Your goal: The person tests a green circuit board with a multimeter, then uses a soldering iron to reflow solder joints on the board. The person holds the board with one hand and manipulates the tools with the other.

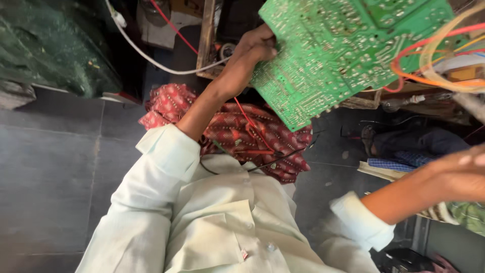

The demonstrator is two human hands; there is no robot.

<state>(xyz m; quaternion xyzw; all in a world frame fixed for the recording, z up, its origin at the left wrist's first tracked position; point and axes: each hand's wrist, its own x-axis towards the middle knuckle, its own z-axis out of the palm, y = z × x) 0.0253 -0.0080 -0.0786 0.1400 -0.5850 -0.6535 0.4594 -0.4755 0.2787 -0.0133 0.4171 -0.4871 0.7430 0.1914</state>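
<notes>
Low on the left the grey tiled floor (50,167) lies bare beside the pale shirt sleeve, and past it a red patterned cloth (232,131) is bunched in the lap with thin red and black wires (262,151) lying across it. Above the cloth the left hand (252,50) is raised, its fingers curled shut around the near edge of a large green circuit board (343,50), held up tilted with its solder side showing and with orange, red and yellow wires (439,55) looping off its right end. At the far right the right hand (457,174) is blurred, well apart from the board, and I cannot tell whether it is spread or closed
</notes>
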